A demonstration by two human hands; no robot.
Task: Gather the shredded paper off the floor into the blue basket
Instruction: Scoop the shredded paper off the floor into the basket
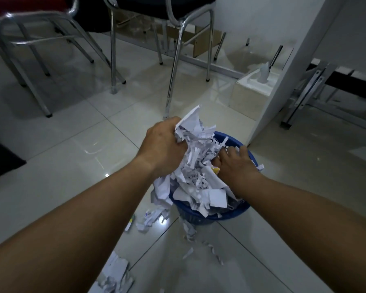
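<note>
Left hand (163, 144): clenched round a big wad of shredded paper (190, 132), held just above the left rim of the blue basket (230, 215). Right hand (238, 166): lies flat on the pile inside the basket, fingers fairly straight toward the far rim. It looks like pressing, not gripping; the thumb is hidden by paper.

Step in hand, my read: dumping a load while tamping down the fill. The basket is heaped past its rim, and paper hangs over the left and near edge.

Next move calls for:
- centre the left wad over the opening before letting go; dropped at the rim, it likely slides off
- push down with the right to make room, with the basket kept steady so it doesn't tip

Not done yet. On the floor (72, 155):
- loose scraps (150, 218) just beside the basket's base
- a trail of strips (201, 244) on the near side
- a bigger heap (114, 275) at the bottom edge of view

Further out: chrome chair legs (173, 81), and a tissue box (254, 89) beside a white panel (283, 81). Neither is in the way.
</note>
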